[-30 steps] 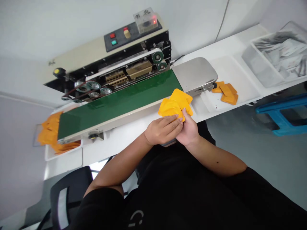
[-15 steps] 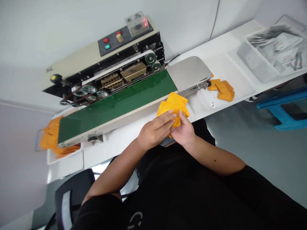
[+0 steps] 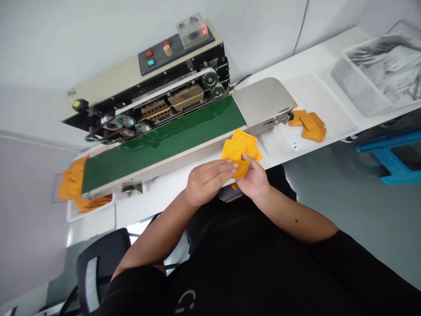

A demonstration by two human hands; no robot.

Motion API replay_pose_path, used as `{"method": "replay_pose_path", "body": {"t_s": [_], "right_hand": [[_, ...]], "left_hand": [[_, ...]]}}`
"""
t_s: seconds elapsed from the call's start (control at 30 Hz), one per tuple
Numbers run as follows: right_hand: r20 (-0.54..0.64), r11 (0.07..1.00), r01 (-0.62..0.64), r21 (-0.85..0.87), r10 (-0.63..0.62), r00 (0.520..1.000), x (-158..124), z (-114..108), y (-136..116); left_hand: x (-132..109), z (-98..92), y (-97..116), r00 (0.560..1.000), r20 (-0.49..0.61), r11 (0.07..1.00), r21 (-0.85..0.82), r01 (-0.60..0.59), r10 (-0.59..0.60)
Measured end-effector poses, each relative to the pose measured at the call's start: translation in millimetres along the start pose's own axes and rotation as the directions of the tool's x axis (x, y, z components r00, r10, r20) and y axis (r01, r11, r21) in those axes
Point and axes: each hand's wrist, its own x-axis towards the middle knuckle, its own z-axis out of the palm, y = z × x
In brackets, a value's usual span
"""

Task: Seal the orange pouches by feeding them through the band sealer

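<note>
Several orange packets are fanned out in front of my body, near the front edge of the green conveyor belt. My right hand grips them from below, its thumb on top. From the left, my left hand pinches one orange packet at the near side of the bunch, its fingers pressed together over the corner. The undersides of the packets and part of my right hand's fingers are hidden.
A sealing machine stands behind the belt. More orange packets lie in a white tray at right, beside a bin of silvery packets. Orange packets fill a container at far left. A blue stool stands at right.
My left hand has slid slightly left and down, and the packet under its fingers has shifted toward my body, uncovering more of the bunch. The camera view has shifted slightly.
</note>
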Motion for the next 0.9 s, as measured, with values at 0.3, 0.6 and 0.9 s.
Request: {"method": "replay_pose_path", "body": {"t_s": [0.3,0.6,0.9], "right_hand": [[0.022,0.989,-0.006,-0.151,0.009,1.0,0,-19,-6],[0.239,0.809,-0.154,-0.566,0.341,0.909,56,-67,-30],[0.224,0.809,-0.242,-0.536,0.413,0.883,64,-79,-33]], "left_hand": [[30,-22.0,-22,0.975,-0.222,0.938,0.336,0.09,-0.014],[75,-23.2,-105,0.988,-0.042,0.889,0.433,0.15,-0.146],[97,-4.7,-167,0.968,0.078,0.877,0.446,0.18,-0.238]]}}
